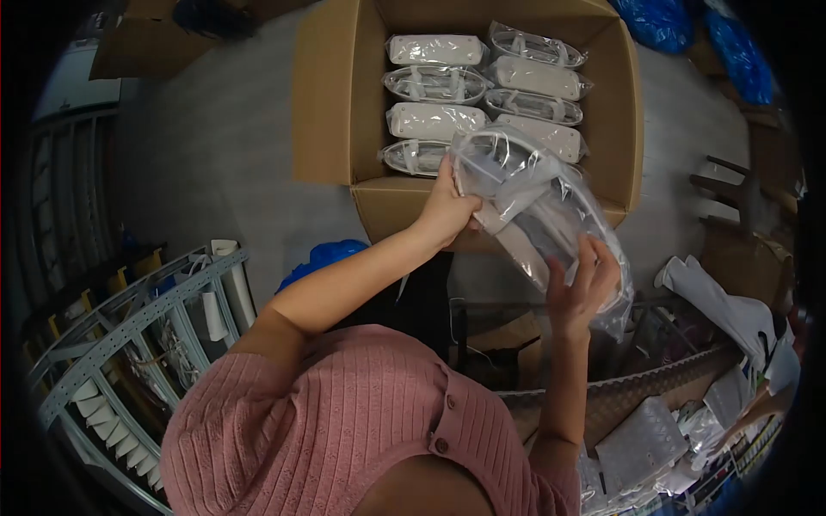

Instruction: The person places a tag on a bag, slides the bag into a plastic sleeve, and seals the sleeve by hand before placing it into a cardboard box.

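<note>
Between my hands, a clear handbag with pale trim (538, 202), wrapped in transparent plastic, is tilted over the near right part of an open cardboard box (379, 199). My left hand (447, 206) is closed on its left edge, with the thumb up along the side. At the lower right end, the bent fingers and thumb of my right hand (583, 284) grip the wrapping. Inside the box, similar wrapped bags (434, 84) lie in two columns, some with white bases (437, 49) facing up. The held bag covers part of the right column.
Metal shelving (129, 314) stands at left, with a blue plastic bag (331, 258) beside it. More blue bags (654, 21) lie at the upper right. Wrapped white items (641, 443) fill a shelf at the lower right. A box flap (323, 95) sticks out leftward.
</note>
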Demonstrator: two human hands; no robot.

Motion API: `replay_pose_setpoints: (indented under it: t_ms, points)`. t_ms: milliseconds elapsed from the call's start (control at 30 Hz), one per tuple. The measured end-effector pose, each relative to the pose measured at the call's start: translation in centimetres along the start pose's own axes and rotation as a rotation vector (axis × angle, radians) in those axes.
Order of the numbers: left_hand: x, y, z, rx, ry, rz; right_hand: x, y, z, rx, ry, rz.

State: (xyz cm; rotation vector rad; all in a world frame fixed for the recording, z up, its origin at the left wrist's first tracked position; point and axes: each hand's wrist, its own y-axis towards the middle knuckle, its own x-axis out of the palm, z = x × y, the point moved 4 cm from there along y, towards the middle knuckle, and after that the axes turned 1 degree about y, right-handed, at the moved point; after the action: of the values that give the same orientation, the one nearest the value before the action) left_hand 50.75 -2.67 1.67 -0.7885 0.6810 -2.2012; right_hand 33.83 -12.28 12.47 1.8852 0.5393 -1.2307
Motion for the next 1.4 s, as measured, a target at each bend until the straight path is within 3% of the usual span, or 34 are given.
replay_pose_setpoints:
  t_ms: [67, 133, 200, 333, 400, 467, 500, 567, 633, 700, 767, 833, 867, 900, 967, 1000, 1033, 1067, 1133, 1167, 1233, 1267, 1333, 1367, 1400]
  points:
    - [1.0, 0.2, 1.2, 0.076, -0.008, 0.042, 0.9, -1.7, -1.4, -0.078, 0.338, -0.211]
    - [1.9, 0.3, 1.8, 0.065, -0.024, 0.031, 2.4, -1.9, -1.8, -0.060, 0.282, -0.268]
    - [2.7, 0.6, 2.4, 0.066, -0.039, 0.012, 4.3, -1.7, -0.6, 0.014, -0.049, -0.218]
    - [2.8, 2.0, 3.9, 0.017, 0.014, -0.082, 6.3, 1.3, -0.1, -0.021, -0.069, -0.193]
    - [2.1, 4.1, 5.1, 0.000, 0.050, -0.189, 7.4, 2.4, 0.6, 0.016, -0.012, -0.348]
    - [-0.3, 8.5, 7.1, -0.129, 0.215, -0.532, 7.5, 5.5, 2.1, 0.036, -0.029, -0.242]
    - [-2.5, 12.6, 8.2, -0.004, 0.377, -0.725, 7.4, 6.9, 2.8, 0.084, -0.039, -0.212]
    - [-7.6, 23.8, 9.8, 0.529, 1.042, -0.385, 7.0, 8.6, 3.5, 0.182, -0.066, -0.187]
    - [-13.6, 36.5, 9.7, 0.526, 1.429, -0.142, 7.0, 9.6, 3.1, 0.264, -0.107, -0.164]
    - [-16.7, 45.1, 9.7, 0.261, 1.742, -0.077, 8.3, 10.8, 2.7, 0.271, -0.185, -0.116]
    - [-18.2, 53.1, 9.5, 0.280, 1.734, -0.061, 10.9, 12.5, 2.6, 0.240, -0.281, -0.092]
    - [-20.4, 58.3, 7.5, 0.284, 1.716, -0.024, 14.9, 12.6, 3.4, 0.298, -0.192, 0.132]
    - [-20.4, 58.8, 7.5, 0.303, 1.721, 0.043, 17.7, 13.4, 3.6, 0.323, 0.107, 0.283]
    - [-20.4, 58.9, 7.3, 0.320, 1.726, 0.119, 19.9, 13.6, 6.0, 0.306, 0.108, 0.259]
    - [-21.3, 58.4, 5.4, 0.213, 1.751, 0.049, 22.9, 14.5, 11.3, 0.010, -0.035, 0.128]
    - [-21.9, 57.6, 4.2, 0.121, 1.795, -0.028, 26.0, 17.4, 8.5, -0.050, -0.106, 0.123]
    - [-22.0, 56.4, 3.4, 0.188, 1.685, -0.034, 29.7, 20.7, 5.0, -0.111, -0.176, 0.124]
    - [-22.6, 56.7, 1.2, 0.167, 1.677, -0.020, 32.6, 23.0, 4.0, -0.125, -0.056, 0.096]
    - [-22.5, 58.1, -1.7, 0.521, 1.638, 0.122, 37.2, 27.4, 1.6, -0.163, 0.103, 0.031]
    - [-22.2, 58.0, -1.2, 0.522, 1.638, 0.143, 39.0, 28.6, 0.3, -0.181, 0.141, -0.009]
    - [-22.4, 57.9, -2.2, 0.128, 1.792, 0.002, 42.4, 29.6, -1.8, -0.309, 0.120, -0.059]
    - [-23.0, 57.8, -2.6, 0.127, 1.793, 0.016, 44.6, 30.0, -2.5, -0.428, 0.135, -0.015]
    - [-24.0, 57.0, -4.7, 0.331, 1.224, -0.016, 50.0, 29.6, -4.1, -0.549, 0.141, 0.007]
    - [-23.1, 54.8, -2.2, 0.376, 1.503, 0.117, 52.3, 29.8, -5.0, -0.553, 0.127, -0.005]
    - [-22.9, 54.4, -1.5, 0.370, 1.508, 0.117, 53.7, 30.9, -5.5, -0.549, 0.133, -0.006]
